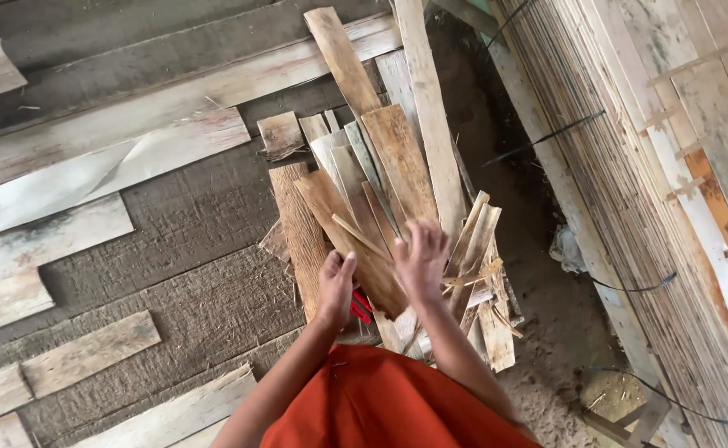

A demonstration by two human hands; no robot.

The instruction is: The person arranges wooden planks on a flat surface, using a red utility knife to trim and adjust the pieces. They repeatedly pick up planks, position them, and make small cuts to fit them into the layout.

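wood offcuts lie heaped mid-scene on the floor; we judge them light, stiff, splintery, best gripped at near ends. left hand curls loosely, right hand spreads open, blurred; neither visibly holds anything.

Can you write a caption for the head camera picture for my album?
Two bare hands, left and right, reach over a heap of thin wood strips.

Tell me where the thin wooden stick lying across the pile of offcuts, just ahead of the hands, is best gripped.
Probably at its near, lower-right end, pinched from above. The thin stick lies slanted on top of a broad plank, nothing covering it, and that end sits closest to the right hand. The left hand is beside it.
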